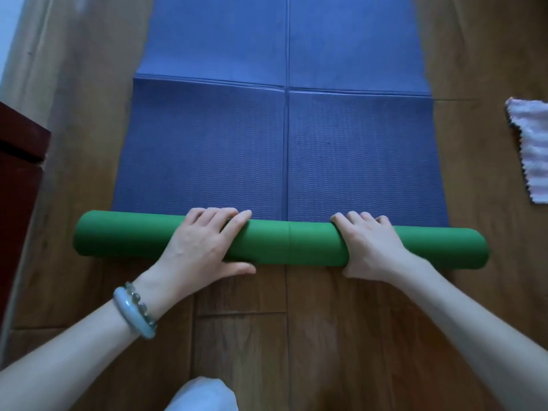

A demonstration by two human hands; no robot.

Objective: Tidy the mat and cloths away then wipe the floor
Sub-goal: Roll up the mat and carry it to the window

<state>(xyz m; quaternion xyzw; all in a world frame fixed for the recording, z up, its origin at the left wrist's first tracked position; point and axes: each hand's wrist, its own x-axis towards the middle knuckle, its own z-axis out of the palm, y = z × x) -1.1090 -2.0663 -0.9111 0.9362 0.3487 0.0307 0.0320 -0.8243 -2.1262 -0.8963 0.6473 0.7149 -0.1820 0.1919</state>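
Brown wooden plank floor, boards running away from the camera. Lying on it: a blue textured foam mat, creased into panels, its near end wound into a green-faced roll; a white ribbed cloth with a zigzag edge at right, apart from the mat; dark red wooden furniture at left.

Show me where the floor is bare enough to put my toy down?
Bare floor lies below the green roll, between the two arms. Another strip runs between the mat and the dark cabinet. Right of the mat, the white cloth takes some room.
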